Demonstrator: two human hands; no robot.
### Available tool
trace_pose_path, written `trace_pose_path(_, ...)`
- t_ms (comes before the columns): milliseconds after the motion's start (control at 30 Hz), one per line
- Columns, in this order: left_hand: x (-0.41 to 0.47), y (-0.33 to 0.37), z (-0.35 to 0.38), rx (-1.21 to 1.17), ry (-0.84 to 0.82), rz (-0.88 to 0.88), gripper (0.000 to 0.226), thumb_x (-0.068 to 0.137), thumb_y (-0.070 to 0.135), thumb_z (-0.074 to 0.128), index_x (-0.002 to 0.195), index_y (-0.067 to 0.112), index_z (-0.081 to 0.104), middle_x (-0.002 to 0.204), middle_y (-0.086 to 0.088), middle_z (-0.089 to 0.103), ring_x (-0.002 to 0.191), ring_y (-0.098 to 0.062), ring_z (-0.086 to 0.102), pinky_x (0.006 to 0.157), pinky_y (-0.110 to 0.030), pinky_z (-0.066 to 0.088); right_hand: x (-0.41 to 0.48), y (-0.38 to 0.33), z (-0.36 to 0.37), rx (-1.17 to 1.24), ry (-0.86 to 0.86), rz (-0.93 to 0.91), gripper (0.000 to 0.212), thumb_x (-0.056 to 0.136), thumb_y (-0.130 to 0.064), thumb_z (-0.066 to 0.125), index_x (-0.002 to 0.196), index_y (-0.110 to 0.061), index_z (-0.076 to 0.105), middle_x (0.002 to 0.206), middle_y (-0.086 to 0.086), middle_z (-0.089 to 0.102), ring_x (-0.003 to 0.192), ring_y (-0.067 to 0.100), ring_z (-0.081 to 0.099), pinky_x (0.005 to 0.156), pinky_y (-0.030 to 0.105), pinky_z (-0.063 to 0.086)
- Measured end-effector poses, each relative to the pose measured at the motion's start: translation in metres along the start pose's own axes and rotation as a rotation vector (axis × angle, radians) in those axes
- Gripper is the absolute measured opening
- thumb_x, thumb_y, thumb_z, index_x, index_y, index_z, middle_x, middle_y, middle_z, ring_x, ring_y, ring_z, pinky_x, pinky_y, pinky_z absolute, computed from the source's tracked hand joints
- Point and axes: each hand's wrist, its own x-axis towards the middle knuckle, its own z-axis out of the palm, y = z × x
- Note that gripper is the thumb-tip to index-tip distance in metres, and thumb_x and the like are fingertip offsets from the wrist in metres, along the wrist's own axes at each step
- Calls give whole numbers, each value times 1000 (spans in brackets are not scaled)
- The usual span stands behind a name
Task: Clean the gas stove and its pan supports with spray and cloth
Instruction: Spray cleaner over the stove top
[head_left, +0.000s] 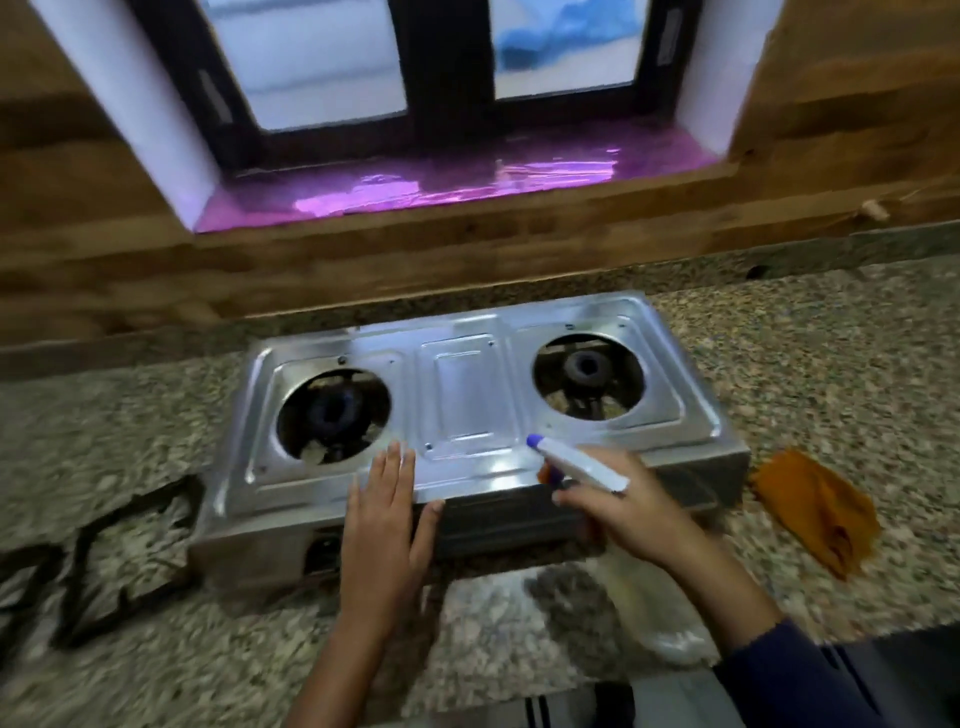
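Speckled granite counter (831, 364) below a wood-patterned wall, seen from the head camera; a dark-framed window (415, 78) with a glossy purple sill (452, 179) lies at 12 o'clock. A steel stove (467, 395) sits at centre with 2 burners bared: the left burner (332, 413) at 9 o'clock of its top, the right burner (587, 369) at 2 o'clock. Black pan supports (104, 561), blurred, lie on the counter at 8 o'clock of the stove, off its top. An orange cloth (815, 509) lies crumpled on the counter at 4 o'clock of the stove, just beside its front corner. The left hand (387, 514) is flat, palm down, fingers straight, and rests on the stove's front edge at 6 o'clock. The right hand (623, 509), in a dark blue sleeve (810, 675), curls its fingers round the neck of a spray bottle (582, 467). The bottle's purple nozzle points toward 10 o'clock over the stove's front middle, and its pale body hangs toward 5 o'clock.
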Motion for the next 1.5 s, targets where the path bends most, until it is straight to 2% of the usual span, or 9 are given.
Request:
trace_pose_path(233,-37,-125,-46,76,58,-235,70,96,51,27,151,8,32,159,-10,27,148,-25,24,116,-51,24,22,-10,172,-74,-192,172,22,69,-28,57,71,-6,52,57,-3,46,48,16,44,51,37,39)
trace_pose_path(467,-42,-163,-60,54,11,-220,76,96,60,15,155,12,19,163,-4,13,151,-21,11,122,-44,14,20,-42,239,-88,-279,213,16,71,-20,57,77,-5,56,64,1,49,51,18,46,51,34,41)
trace_pose_path(600,-36,-169,-58,35,21,-195,73,98,58,17,156,15,12,164,0,4,151,-16,-1,123,-40,7,21,-50,246,-101,-196,228,24,73,-17,54,78,5,50,63,6,43,49,20,40,49,33,37)
trace_pose_path(733,-33,-171,-56,32,35,-188,74,97,60,15,156,15,12,164,-1,3,151,-15,-3,122,-37,2,23,-54,245,-32,-69,154,9,73,-16,55,75,-7,55,62,1,47,50,18,43,49,29,38)
trace_pose_path(867,-26,-172,-58,24,46,-183,76,96,60,11,156,14,12,164,-1,4,151,-15,-3,122,-37,1,29,-59,243,11,31,121,16,68,-16,53,60,-9,42,58,0,34,54,17,33,54,33,28)
trace_pose_path(933,-21,-174,-60,23,50,-178,77,95,61,9,156,14,10,164,-1,2,151,-14,-5,122,-36,0,33,-63,241,51,64,110,9,68,-15,53,59,-17,51,57,0,38,52,15,35,50,29,30)
trace_pose_path(1200,-6,-175,-53,36,40,-151,79,94,62,11,156,13,13,164,-3,8,151,-16,1,122,-37,2,33,-59,232,71,155,78,20,67,-14,52,74,4,49,58,1,40,55,17,36,52,30,30)
trace_pose_path(1333,-9,-176,-50,77,59,-147,77,96,61,11,155,11,18,162,-5,15,150,-17,5,122,-40,8,31,-57,224,120,252,80,12,69,-13,52,76,-4,55,62,2,48,52,15,44,47,31,36)
trace_pose_path(1500,-9,-176,-48,94,65,-147,75,97,59,14,154,10,22,161,-7,20,150,-19,10,122,-43,13,27,-47,220,115,294,151,8,66,-17,53,60,-17,47,54,-4,38,51,15,34,49,29,29)
